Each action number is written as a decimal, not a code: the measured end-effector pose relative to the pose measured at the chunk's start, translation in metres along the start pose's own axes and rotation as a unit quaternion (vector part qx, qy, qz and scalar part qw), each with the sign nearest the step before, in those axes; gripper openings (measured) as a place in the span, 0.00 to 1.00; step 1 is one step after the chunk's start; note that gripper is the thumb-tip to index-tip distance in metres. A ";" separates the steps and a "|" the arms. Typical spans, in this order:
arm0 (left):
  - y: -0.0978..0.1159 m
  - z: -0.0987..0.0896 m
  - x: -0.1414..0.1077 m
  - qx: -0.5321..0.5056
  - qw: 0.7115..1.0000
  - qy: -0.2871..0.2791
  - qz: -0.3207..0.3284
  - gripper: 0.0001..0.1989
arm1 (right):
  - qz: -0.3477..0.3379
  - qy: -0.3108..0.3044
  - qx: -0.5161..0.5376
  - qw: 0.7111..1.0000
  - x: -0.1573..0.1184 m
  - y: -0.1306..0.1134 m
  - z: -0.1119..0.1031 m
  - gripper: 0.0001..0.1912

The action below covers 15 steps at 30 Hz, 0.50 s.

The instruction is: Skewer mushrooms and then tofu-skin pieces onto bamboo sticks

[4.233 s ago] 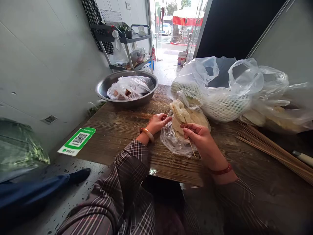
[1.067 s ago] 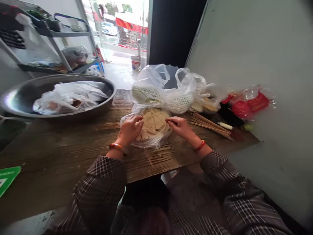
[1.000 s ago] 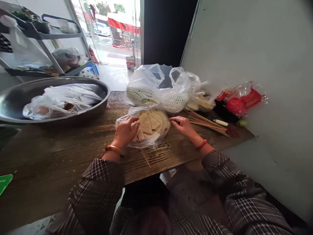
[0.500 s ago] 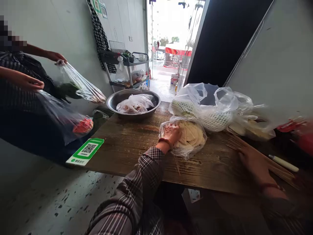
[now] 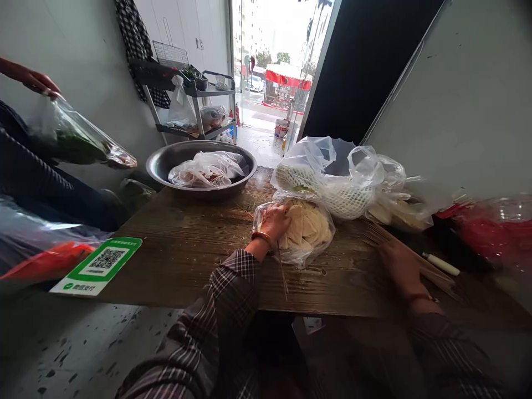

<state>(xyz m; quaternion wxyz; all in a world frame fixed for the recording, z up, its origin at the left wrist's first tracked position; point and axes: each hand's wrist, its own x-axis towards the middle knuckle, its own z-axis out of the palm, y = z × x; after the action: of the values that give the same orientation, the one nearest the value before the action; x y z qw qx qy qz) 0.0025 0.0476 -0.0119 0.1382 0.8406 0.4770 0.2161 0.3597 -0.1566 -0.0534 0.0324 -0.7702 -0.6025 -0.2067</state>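
Observation:
My left hand (image 5: 275, 220) reaches into an open clear plastic bag (image 5: 305, 257) of flat, cream-coloured sheets (image 5: 310, 224). Its fingers are curled down at the left side of the sheets, and the fingertips are hidden. From beneath that hand, a few thin skewers (image 5: 283, 280) stick out toward the table's front edge; whether the hand grips them is unclear. Over to the right, my right hand (image 5: 401, 269) lies at a loose bundle of thin wooden skewers (image 5: 432, 274). Shadow and blur hide how its fingers are set. A pale-handled tool (image 5: 441, 264) lies beside the bundle.
A metal basin (image 5: 158, 165) holding a bagged item stands at the back left. Bags with net-wrapped produce (image 5: 347, 197) stand behind the sheets. A green QR-code card (image 5: 100, 265) lies at the left edge. Another person's hand (image 5: 39, 83) carries a bag there. Red bags (image 5: 490, 233) are at right.
The view has turned right, so things sit further left. The other person's bags have shifted, the red one now close to the card. My hands stay at the sheets and the skewers.

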 end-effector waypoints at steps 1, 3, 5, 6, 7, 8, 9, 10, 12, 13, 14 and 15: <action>-0.001 0.000 0.001 -0.005 1.000 0.000 0.001 0.15 | -0.008 -0.005 -0.004 1.000 0.000 -0.001 0.000 0.14; -0.001 0.000 0.002 -0.010 1.000 -0.002 0.003 0.12 | -0.013 0.006 -0.011 1.000 0.001 -0.004 -0.003 0.14; -0.001 -0.001 0.001 -0.011 1.000 -0.002 0.005 0.10 | -0.009 0.035 -0.005 0.999 0.004 -0.011 -0.008 0.14; 0.000 -0.002 0.000 -0.013 1.000 0.001 0.010 0.09 | -0.007 0.052 0.005 0.999 0.007 -0.016 -0.012 0.14; 0.001 -0.003 0.000 -0.019 1.000 0.006 0.018 0.09 | -0.006 0.070 0.020 0.997 0.010 -0.022 -0.017 0.14; 0.002 -0.004 0.000 -0.031 0.999 0.015 0.028 0.08 | -0.007 0.087 0.038 0.995 0.014 -0.029 -0.024 0.14; 0.003 -0.005 -0.001 -0.053 0.997 0.024 0.040 0.07 | -0.009 0.105 0.061 0.993 0.017 -0.037 -0.031 0.14; 0.004 -0.006 -0.001 -0.085 0.995 0.032 0.050 0.06 | -0.012 0.123 0.087 0.989 0.021 -0.047 -0.039 0.15; 0.006 -0.008 -0.001 -0.168 0.983 0.039 0.061 0.05 | -0.012 0.160 0.150 0.976 0.027 -0.068 -0.056 0.15; 0.006 -0.009 -0.001 -0.212 0.974 0.041 0.064 0.04 | -0.011 0.176 0.191 0.966 0.029 -0.079 -0.065 0.15; 0.007 -0.010 -0.001 -0.253 0.964 0.042 0.063 0.03 | -0.009 0.186 0.239 0.953 0.031 -0.092 -0.072 0.15; 0.007 -0.011 -0.001 -0.290 0.954 0.043 0.059 0.02 | -0.005 0.188 0.294 0.937 0.033 -0.104 -0.079 0.15</action>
<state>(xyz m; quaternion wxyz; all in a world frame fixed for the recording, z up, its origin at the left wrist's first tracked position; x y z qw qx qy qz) 0.0018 0.0431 0.0009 0.3423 0.7809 0.3489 0.3890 0.2456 -0.1223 0.0098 0.3685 -0.6706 -0.6233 -0.1614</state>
